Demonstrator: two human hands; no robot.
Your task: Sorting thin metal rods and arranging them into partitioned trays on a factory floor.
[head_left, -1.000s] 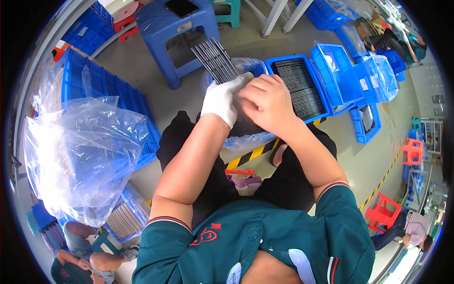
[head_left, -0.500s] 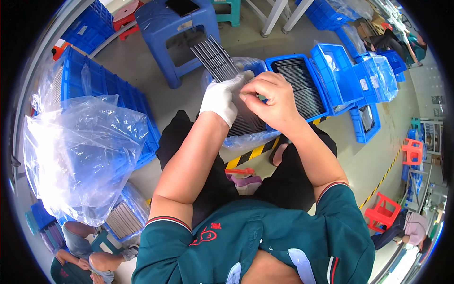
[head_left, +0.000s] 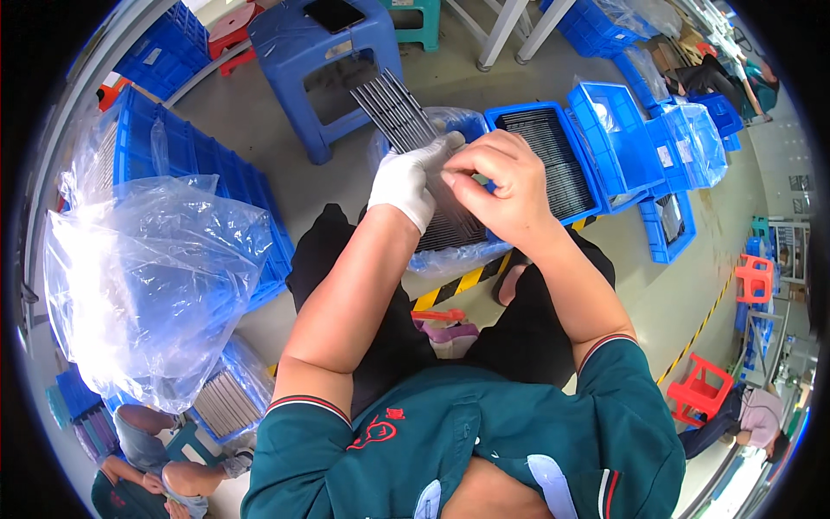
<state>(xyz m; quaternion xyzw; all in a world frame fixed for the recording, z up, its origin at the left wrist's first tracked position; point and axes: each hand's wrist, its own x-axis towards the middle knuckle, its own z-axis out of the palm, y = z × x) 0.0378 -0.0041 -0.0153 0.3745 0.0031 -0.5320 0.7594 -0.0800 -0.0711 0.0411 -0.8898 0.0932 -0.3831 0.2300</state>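
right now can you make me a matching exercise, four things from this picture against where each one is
Things:
1. bundle of thin grey rods
2. blue stool
3. big clear plastic bag
4. red stool

Places:
A. on the floor at the far right
B. draped over the blue crate on the left
C. held in the gloved left hand
D. beyond the hands, a dark flat object on its seat

Pairs: 1-C, 2-D, 3-B, 4-A

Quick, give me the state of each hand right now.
Left hand, in a white glove: closed around a bundle of thin grey rods.
Right hand, bare: fingertips pinched at the same bundle of thin grey rods.
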